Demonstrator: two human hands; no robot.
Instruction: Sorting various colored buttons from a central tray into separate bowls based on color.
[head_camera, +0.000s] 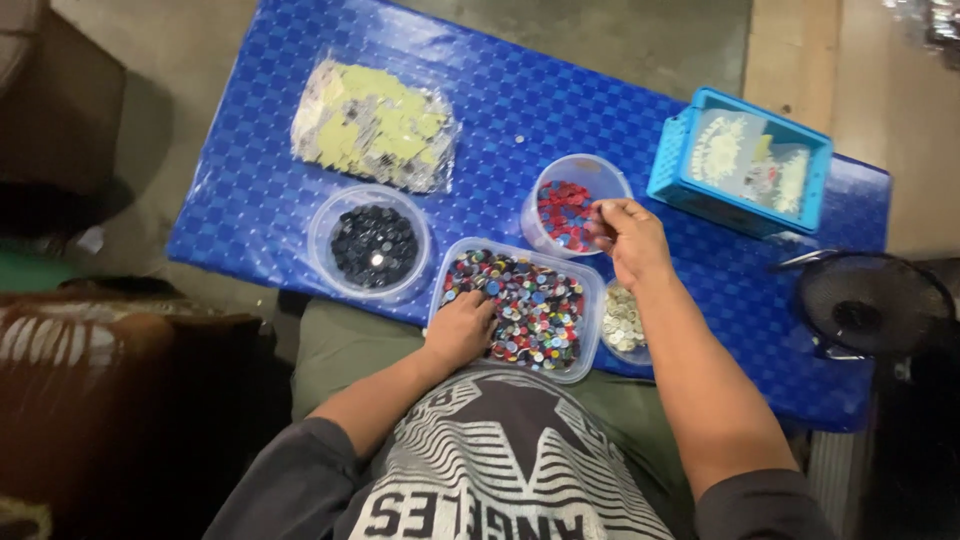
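Right hand (628, 235) hovers over the near rim of the red cup (572, 212), wrist bent down, fingertips pinched narrow; whether they hold a button cannot be told. The forearm runs back to the table's near edge. Left hand (462, 325) rests in the near-left corner of the tray (590, 300), fingers curled among the mixed buttons (530, 310); its grip cannot be told.

Materials and shapes:
- Tray: clear plastic, rectangular with rounded corners, filled with small round buttons of many colours. It stands at the middle of the table's near edge.
- Red cup: clear, round, holding red buttons with a few blue ones, just behind the tray.
- Bowl (371, 243): clear, round, holding dark buttons, left of the tray.
- Small dish (624, 322): pale, pearly buttons, touching the tray's right side.
- Bag (375, 125): clear film, crinkled, with yellowish flat pieces, near the far-left corner.
- Basket (742, 160): light blue slotted plastic, rectangular, near the far-right corner.
- Table (500, 100): blue cover with a woven check texture.

Open cover lies between bag and basket and along the right edge. A black fan (872, 305) stands just off the right edge.
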